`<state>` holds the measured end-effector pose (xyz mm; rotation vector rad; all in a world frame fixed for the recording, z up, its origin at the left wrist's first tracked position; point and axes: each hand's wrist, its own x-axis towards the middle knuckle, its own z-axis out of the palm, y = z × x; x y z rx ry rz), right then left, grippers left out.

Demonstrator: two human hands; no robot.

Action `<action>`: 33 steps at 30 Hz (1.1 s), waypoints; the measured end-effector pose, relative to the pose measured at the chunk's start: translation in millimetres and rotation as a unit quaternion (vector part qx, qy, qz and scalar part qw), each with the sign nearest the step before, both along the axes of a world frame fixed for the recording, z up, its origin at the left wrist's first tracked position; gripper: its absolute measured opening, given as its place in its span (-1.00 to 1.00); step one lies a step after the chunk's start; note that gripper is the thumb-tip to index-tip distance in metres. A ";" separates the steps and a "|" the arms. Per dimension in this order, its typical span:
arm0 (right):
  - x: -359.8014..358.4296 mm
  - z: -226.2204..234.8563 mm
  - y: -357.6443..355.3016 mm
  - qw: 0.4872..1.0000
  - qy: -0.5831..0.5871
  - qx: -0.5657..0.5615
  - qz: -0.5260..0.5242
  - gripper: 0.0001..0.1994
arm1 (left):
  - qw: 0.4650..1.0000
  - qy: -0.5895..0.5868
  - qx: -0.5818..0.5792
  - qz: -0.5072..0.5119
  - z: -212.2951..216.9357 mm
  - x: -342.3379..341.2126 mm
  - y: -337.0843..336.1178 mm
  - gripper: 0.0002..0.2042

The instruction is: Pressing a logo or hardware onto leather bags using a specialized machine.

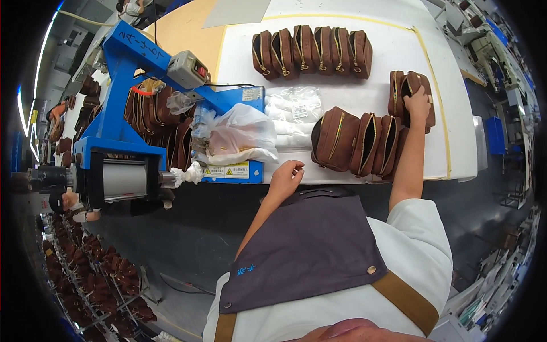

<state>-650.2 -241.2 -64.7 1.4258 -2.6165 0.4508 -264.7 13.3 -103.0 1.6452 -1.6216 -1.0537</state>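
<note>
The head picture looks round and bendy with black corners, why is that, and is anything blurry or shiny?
In the head view the fisheye lens curves the white table edges and leaves a black rim; the middle is sharp, with the right hand on a brown pouch and the left hand at the table edge; the clear plastic bag shows mild glare; the rim is dim and smeared.

White worktable (456, 148), dark grey floor (188, 239), blue machine (122, 91) alongside.

Pouches (336, 139): brown matt cloth, shiny gold metal zips. Bench (370, 94): smooth white matt top. Bags (242, 134): thin clear plastic, crinkled, glossy. Press (122, 91): blue painted metal; cylinder (122, 179) bright bare metal. Apron (310, 251): dark matt cloth.
</note>
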 end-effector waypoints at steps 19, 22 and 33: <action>220.2 152.8 200.6 0.670 -0.465 0.119 0.566 -0.67 | 0.863 -0.195 -0.428 -0.185 198.6 66.8 35.2 -0.59; 280.1 145.8 212.2 0.647 -0.376 0.294 0.594 -0.64 | 0.881 -0.197 -0.344 -0.258 173.1 100.2 66.7 -0.70; 428.9 -25.5 167.6 0.774 -0.266 0.070 0.570 -0.80 | 0.965 -0.069 -0.079 0.239 122.0 226.7 179.1 -0.77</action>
